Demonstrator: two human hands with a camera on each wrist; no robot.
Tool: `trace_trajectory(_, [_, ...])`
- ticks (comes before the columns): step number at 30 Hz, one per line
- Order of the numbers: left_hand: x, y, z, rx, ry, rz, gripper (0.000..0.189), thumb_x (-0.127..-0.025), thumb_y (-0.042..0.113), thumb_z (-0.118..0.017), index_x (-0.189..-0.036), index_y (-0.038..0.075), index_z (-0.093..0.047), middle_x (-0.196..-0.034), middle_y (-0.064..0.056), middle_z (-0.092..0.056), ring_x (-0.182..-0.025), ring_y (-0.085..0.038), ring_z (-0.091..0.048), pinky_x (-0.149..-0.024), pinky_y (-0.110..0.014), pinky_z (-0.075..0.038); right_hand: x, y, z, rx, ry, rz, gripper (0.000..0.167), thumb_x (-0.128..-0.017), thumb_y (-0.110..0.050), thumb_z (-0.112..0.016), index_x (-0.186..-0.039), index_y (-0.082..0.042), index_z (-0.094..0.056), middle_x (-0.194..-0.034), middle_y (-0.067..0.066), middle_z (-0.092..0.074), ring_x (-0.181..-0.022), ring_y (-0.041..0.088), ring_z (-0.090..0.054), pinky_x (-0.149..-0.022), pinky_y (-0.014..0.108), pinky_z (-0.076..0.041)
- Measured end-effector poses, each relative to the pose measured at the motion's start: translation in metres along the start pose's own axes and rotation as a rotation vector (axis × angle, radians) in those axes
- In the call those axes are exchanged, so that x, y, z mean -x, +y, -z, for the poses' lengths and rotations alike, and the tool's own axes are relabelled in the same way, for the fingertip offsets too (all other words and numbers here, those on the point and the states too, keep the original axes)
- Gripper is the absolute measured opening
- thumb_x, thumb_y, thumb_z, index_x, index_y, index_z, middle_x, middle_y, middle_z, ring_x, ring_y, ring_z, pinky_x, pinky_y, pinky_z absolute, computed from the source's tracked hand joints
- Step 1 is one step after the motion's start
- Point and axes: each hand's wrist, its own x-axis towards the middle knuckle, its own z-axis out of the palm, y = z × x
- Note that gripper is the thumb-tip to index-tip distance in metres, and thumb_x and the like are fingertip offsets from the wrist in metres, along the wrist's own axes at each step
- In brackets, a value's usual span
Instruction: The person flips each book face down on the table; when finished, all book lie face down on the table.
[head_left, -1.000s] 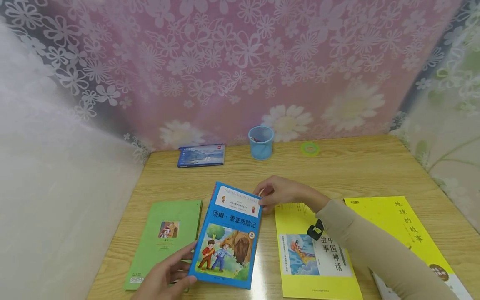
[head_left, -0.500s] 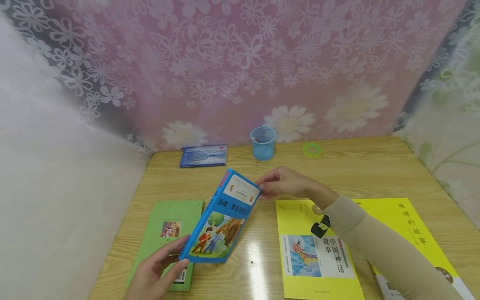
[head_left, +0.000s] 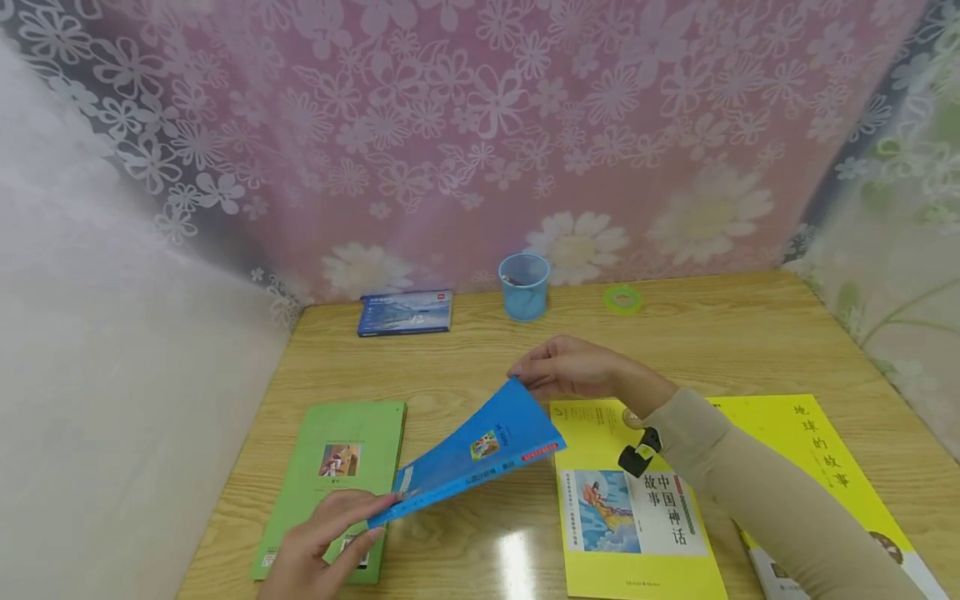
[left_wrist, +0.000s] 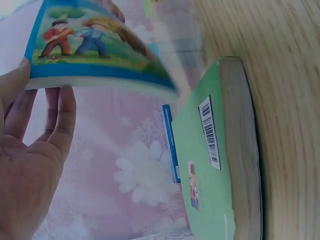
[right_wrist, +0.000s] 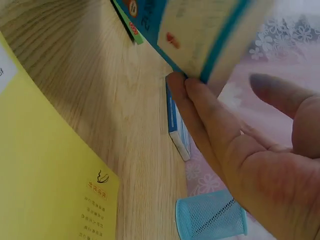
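Observation:
A blue paperback book [head_left: 480, 454] is tilted above the table, its back cover and spine towards the head camera. My left hand [head_left: 322, 533] pinches its lower spine end between thumb and fingers. At the far corner, the fingertips of my right hand [head_left: 573, 367] touch the book; in the right wrist view the thumb stands apart from it. The front cover, with two cartoon children, faces the left wrist camera. Below my left hand lies a green book [head_left: 303, 500]. Under the right forearm is a yellow book [head_left: 645, 575] with a blue picture.
A second yellow book [head_left: 776, 425] lies at the right, partly covered by the sleeve. Along the back of the wooden table [head_left: 712, 333] are a flat blue box [head_left: 405, 312], a blue mesh pen cup [head_left: 525, 296] and a green tape roll [head_left: 622, 299].
The blue book has turned over from front cover up to showing its back cover and spine. The left hand still grips its lower end; the right hand stays at the far corner.

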Motion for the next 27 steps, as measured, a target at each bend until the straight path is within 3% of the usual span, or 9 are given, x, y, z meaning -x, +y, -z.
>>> trace_trajectory(2, [0.0, -0.002, -0.001, -0.063, -0.022, -0.061, 0.065, -0.079, -0.019, -0.079, -0.138, 0.006, -0.069, -0.12, 0.002, -0.077, -0.117, -0.006, -0.06, -0.093, -0.011, -0.052, -0.001, 0.002, -0.001, 0.017, 0.001, 0.007, 0.045, -0.108, -0.011, -0.059, -0.145, 0.012, -0.053, -0.142, 0.026, -0.064, -0.125, 0.028, -0.071, -0.107, 0.04, -0.057])
trace_trajectory(5, [0.0, -0.004, -0.002, -0.088, -0.049, -0.105, 0.068, -0.077, -0.018, -0.08, -0.139, 0.008, -0.069, -0.118, 0.003, -0.078, -0.115, -0.007, -0.058, -0.092, -0.01, -0.051, -0.002, 0.003, -0.004, 0.053, 0.027, 0.01, 0.044, -0.103, -0.005, -0.066, -0.143, 0.009, -0.057, -0.13, 0.017, -0.072, -0.111, 0.019, -0.074, -0.103, 0.038, -0.06])
trace_trajectory(10, [-0.001, -0.005, -0.004, -0.139, -0.058, -0.17, 0.039, -0.098, 0.012, -0.074, -0.137, 0.008, -0.07, -0.119, 0.003, -0.078, -0.113, -0.008, -0.059, -0.094, -0.009, -0.05, -0.002, 0.004, -0.009, 0.07, 0.054, 0.031, 0.042, -0.1, -0.002, -0.068, -0.141, 0.008, -0.059, -0.126, 0.014, -0.07, -0.106, 0.017, -0.072, -0.098, 0.036, -0.062])
trace_trajectory(13, [-0.001, -0.007, -0.006, -0.177, -0.052, -0.21, 0.036, -0.106, 0.027, -0.062, -0.134, 0.007, -0.072, -0.122, 0.0, -0.077, -0.113, -0.01, -0.062, -0.1, -0.009, -0.048, -0.003, 0.005, -0.01, 0.079, 0.079, 0.037, 0.04, -0.099, 0.0, -0.069, -0.138, 0.006, -0.063, -0.121, 0.013, -0.071, -0.103, 0.018, -0.072, -0.096, 0.036, -0.063])
trace_trajectory(21, [-0.003, -0.018, -0.013, -0.211, -0.04, -0.413, 0.03, -0.107, 0.025, -0.061, -0.124, 0.005, -0.076, -0.119, -0.008, -0.075, -0.111, -0.02, -0.068, -0.107, -0.015, -0.049, -0.01, 0.012, -0.014, 0.12, 0.125, 0.081, 0.034, -0.098, 0.003, -0.069, -0.132, 0.006, -0.067, -0.115, 0.013, -0.076, -0.099, 0.018, -0.074, -0.095, 0.037, -0.064])
trace_trajectory(24, [-0.004, -0.018, -0.016, -0.212, -0.069, -0.432, 0.029, -0.107, 0.026, -0.062, -0.125, 0.007, -0.075, -0.123, -0.009, -0.075, -0.117, -0.023, -0.068, -0.112, -0.017, -0.048, -0.014, 0.015, -0.015, 0.136, 0.132, 0.078, 0.031, -0.098, 0.003, -0.068, -0.13, 0.004, -0.069, -0.116, 0.015, -0.076, -0.1, 0.018, -0.074, -0.095, 0.036, -0.063])
trace_trajectory(27, [-0.003, -0.016, -0.019, -0.206, -0.118, -0.385, 0.029, -0.104, 0.024, -0.068, -0.129, 0.012, -0.074, -0.129, -0.008, -0.074, -0.125, -0.023, -0.067, -0.115, -0.016, -0.045, -0.017, 0.018, -0.015, 0.169, 0.13, 0.086, 0.03, -0.099, 0.003, -0.066, -0.129, 0.005, -0.069, -0.118, 0.018, -0.075, -0.102, 0.018, -0.074, -0.095, 0.036, -0.063])
